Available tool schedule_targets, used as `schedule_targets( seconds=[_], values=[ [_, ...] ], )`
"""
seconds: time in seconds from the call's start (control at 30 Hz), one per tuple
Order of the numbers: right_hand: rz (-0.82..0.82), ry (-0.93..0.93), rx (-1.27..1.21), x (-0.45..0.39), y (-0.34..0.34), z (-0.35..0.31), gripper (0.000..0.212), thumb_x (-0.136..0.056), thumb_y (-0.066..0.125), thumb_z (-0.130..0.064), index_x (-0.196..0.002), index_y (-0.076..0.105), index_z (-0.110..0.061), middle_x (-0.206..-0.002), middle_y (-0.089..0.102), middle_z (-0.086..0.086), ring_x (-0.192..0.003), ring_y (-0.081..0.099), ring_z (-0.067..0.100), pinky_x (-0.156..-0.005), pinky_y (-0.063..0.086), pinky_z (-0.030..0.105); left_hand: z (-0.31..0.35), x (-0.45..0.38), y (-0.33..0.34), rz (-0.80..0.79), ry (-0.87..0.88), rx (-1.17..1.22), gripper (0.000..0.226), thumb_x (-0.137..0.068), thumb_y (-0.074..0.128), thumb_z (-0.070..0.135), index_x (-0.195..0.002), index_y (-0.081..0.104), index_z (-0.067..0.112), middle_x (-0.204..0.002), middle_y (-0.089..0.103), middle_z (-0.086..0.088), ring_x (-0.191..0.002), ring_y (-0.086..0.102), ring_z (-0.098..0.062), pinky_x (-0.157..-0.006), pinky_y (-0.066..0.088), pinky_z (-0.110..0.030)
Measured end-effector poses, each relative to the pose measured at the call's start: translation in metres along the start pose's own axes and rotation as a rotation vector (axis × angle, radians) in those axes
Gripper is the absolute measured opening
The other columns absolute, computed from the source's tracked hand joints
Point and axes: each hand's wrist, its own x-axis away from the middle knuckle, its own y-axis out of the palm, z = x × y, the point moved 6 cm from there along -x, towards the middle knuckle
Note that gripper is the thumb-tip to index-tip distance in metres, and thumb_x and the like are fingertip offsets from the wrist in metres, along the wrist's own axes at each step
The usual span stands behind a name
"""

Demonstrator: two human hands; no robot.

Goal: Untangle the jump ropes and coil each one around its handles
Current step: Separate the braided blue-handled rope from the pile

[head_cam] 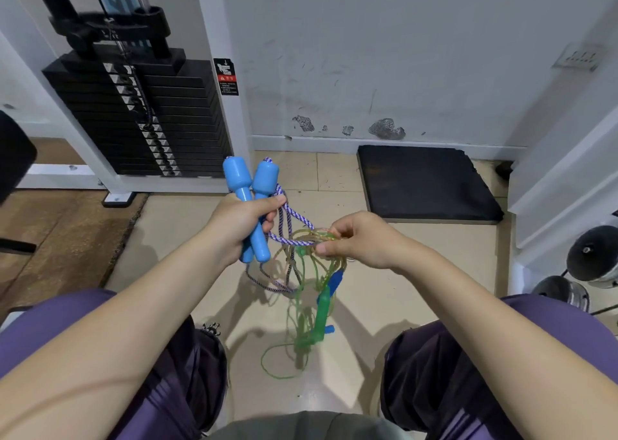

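Beige tiled floor [418, 272] is bearing a black mat [424, 185] by the wall, a weight-stack machine [140, 112] at left, and green rope loops [281, 362] trailing down onto it.

Blue handles [255, 205] upright, striped rope [294, 220] knotted w/ green rope [301, 309].

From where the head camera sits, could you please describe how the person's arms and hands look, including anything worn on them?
Both forearms are bare from elbow to wrist: no sleeves reach them. The left hand and right hand wear no gloves, and no rings, watch or bracelet show on the sides visible here. The purple fabric at the lower frame edges looks like clothing over the legs rather than sleeves.
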Motion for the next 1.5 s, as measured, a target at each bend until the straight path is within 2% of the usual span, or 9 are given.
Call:
schedule_targets(
  seconds=[0.3,0.5,0.57,0.67,0.87,1.0,1.23,1.4,1.5],
  values=[
    [0.099,-0.166,-0.485,0.004,-0.034,0.002,0.016,-0.093,0.062,-0.017,-0.099,0.071,-0.005,-0.073,0.066,0.003,-0.07,0.057,0.012,-0.069,0.045,0.019,0.007,-0.002,-0.01,0.168,0.118,-0.123,0.028,-0.086,0.073,0.009,-0.072,0.05,0.012,-0.056,0.044,-0.003,-0.039,0.038,-0.01,-0.042,0.036,-0.018],
    [0.025,-0.25,-0.847,0.006,-0.037,-0.002,0.023,-0.077,0.078,-0.034,-0.082,0.073,-0.012,-0.101,0.066,0.011,-0.091,0.062,0.015,-0.086,0.048,0.022,0.01,-0.002,-0.01,0.181,0.133,-0.104,0.029,-0.087,0.073,0.008,-0.071,0.048,0.013,-0.052,0.043,-0.002,-0.038,0.037,-0.01,-0.042,0.036,-0.018],
    [-0.005,-0.249,-0.895,0.009,-0.037,-0.006,0.016,-0.081,0.073,-0.028,-0.078,0.072,-0.012,-0.092,0.068,0.01,-0.094,0.065,0.02,-0.086,0.051,0.025,0.01,-0.001,-0.008,0.164,0.138,-0.092,0.03,-0.087,0.072,0.009,-0.071,0.048,0.013,-0.052,0.042,-0.001,-0.039,0.037,-0.011,-0.043,0.036,-0.019],
    [-0.008,-0.195,-0.71,0.012,-0.035,-0.009,0.011,-0.083,0.063,-0.016,-0.078,0.065,-0.008,-0.068,0.059,0.006,-0.074,0.063,0.022,-0.076,0.052,0.029,0.01,0.002,-0.003,0.106,0.14,-0.025,0.032,-0.088,0.072,0.01,-0.069,0.046,0.014,-0.053,0.041,-0.001,-0.041,0.036,-0.012,-0.044,0.036,-0.02],
    [-0.046,-0.008,0.135,0.01,-0.01,0.0,0.025,-0.074,0.081,-0.022,-0.082,0.058,-0.017,-0.068,0.061,-0.002,-0.053,0.058,0.012,-0.053,0.048,0.028,0.016,0.011,0.01,0.007,0.179,-0.037,0.034,-0.088,0.072,0.01,-0.067,0.045,0.012,-0.055,0.04,-0.004,-0.043,0.036,-0.014,-0.045,0.036,-0.021],
    [-0.044,-0.098,0.398,0.007,-0.001,-0.007,0.015,-0.086,0.069,-0.025,-0.076,0.059,-0.022,-0.076,0.065,0.001,-0.063,0.061,0.013,-0.062,0.049,0.029,0.012,0.011,0.013,-0.007,0.154,-0.035,0.033,-0.088,0.072,0.011,-0.068,0.045,0.013,-0.056,0.041,-0.004,-0.044,0.037,-0.014,-0.045,0.038,-0.021],
    [0.004,-0.203,-0.247,0.005,-0.018,-0.015,0.009,-0.089,0.068,-0.016,-0.086,0.075,-0.011,-0.085,0.074,0.009,-0.084,0.065,0.016,-0.085,0.051,0.035,0.002,0.004,0.007,0.062,0.105,-0.164,0.027,-0.087,0.073,0.011,-0.07,0.053,0.01,-0.053,0.046,-0.002,-0.041,0.039,-0.012,-0.046,0.039,-0.021],
    [0.056,-0.289,-0.778,0.013,-0.047,-0.028,0.016,-0.088,0.056,-0.015,-0.09,0.066,-0.003,-0.048,0.043,-0.004,-0.047,0.044,0.013,-0.071,0.051,0.022,0.0,0.0,-0.002,0.185,0.114,-0.29,0.023,-0.085,0.075,0.013,-0.072,0.056,0.01,-0.055,0.047,-0.002,-0.047,0.042,-0.016,-0.053,0.038,-0.026],
    [0.117,-0.213,-0.65,0.017,-0.062,-0.022,0.034,-0.085,0.062,-0.028,-0.096,0.064,0.005,-0.041,0.03,-0.007,-0.038,0.024,0.01,-0.074,0.05,0.028,0.008,-0.004,-0.013,0.273,0.135,-0.243,0.022,-0.084,0.076,0.013,-0.073,0.057,0.012,-0.059,0.048,-0.003,-0.051,0.043,-0.017,-0.058,0.039,-0.029]
  ],
)
